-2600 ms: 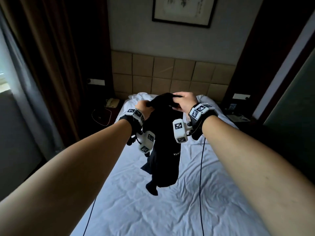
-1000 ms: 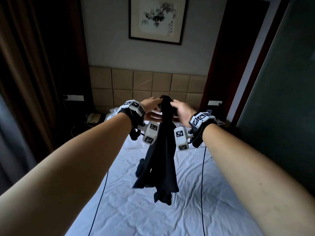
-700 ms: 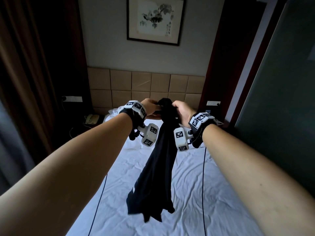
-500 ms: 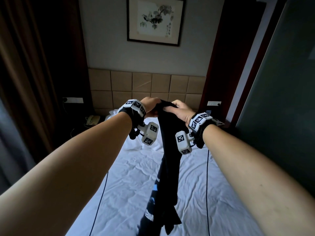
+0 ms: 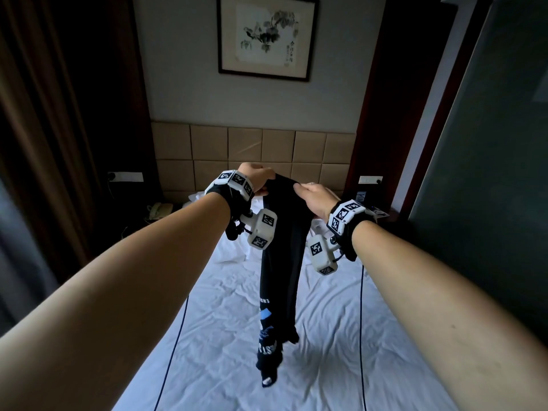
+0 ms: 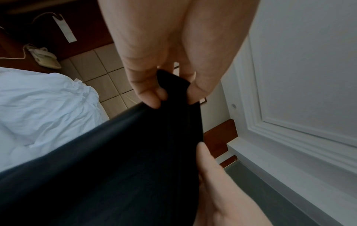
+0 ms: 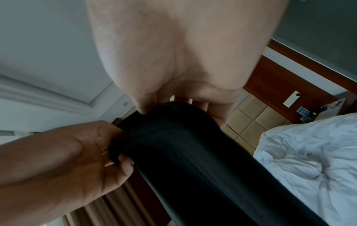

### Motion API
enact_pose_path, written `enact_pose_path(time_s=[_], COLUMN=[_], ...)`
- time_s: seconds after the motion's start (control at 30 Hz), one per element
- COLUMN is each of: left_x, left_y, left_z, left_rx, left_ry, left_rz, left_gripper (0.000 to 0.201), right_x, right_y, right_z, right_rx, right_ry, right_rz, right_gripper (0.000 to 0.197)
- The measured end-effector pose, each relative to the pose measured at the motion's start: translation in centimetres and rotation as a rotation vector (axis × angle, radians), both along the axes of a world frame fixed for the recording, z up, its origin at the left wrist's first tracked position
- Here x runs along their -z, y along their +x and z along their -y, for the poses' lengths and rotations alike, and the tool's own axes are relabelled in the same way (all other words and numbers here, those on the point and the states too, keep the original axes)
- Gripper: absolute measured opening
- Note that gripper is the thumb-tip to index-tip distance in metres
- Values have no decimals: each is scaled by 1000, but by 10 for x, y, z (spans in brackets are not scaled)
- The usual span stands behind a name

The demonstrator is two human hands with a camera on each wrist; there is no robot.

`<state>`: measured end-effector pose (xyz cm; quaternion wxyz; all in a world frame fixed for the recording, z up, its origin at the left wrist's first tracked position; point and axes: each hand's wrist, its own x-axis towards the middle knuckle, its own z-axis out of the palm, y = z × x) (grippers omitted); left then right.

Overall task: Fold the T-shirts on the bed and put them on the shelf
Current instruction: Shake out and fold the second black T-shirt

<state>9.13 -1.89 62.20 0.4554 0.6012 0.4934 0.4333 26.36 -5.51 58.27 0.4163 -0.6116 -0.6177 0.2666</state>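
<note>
A black T-shirt with a blue and white print hangs long and bunched above the white bed. My left hand pinches its top edge on the left. My right hand grips the same top edge a little to the right. In the left wrist view my left hand pinches the black cloth between thumb and fingers. In the right wrist view my right hand has its thumb and fingers curled over the T-shirt. The shelf is out of view.
A padded tan headboard and a framed picture stand beyond the bed. A telephone sits on the dark nightstand at the left. Brown curtains hang left, a dark panel right. Crumpled white bedding lies near the headboard.
The T-shirt has dropped open from a short bunch into a long hanging strip, its print now showing. My hands have drawn slightly apart along its top edge.
</note>
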Motion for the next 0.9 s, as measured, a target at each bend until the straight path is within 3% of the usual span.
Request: enact_pose_path(time_s=[0.07,0.13,0.2,0.27,0.33,0.37,0.67,0.9], left_x=[-2,-3,-3,-3,-4,-4,3,19], left_y=[-2,-5,-10,-14,-17,-18,-41,-53], left_z=[-1,-1,-2,-3,0,1,-2,-8], left_rx=[-50,-93,-133,-171,-204,-221,-440,-548], left_ry=[47,113,156,201,235,240,199,135], left_rz=[-26,-96,-151,-161,-161,-154,39,137], left_gripper=[18,21,22,15,12,14,27,31], right_x=[-3,-4,-3,-3,1,4,47,89], right_y=[-6,-9,-9,-8,-6,-3,6,16], right_z=[2,2,2,5,8,8,9,26], right_rx=[-10,-51,-78,5,145,189,316,199], right_ry=[-14,-23,-44,-97,-139,-152,-315,-494], right_rz=[-141,-118,113,520,804,840,506,530], right_gripper=[31,27,20,13,21,27,39,37])
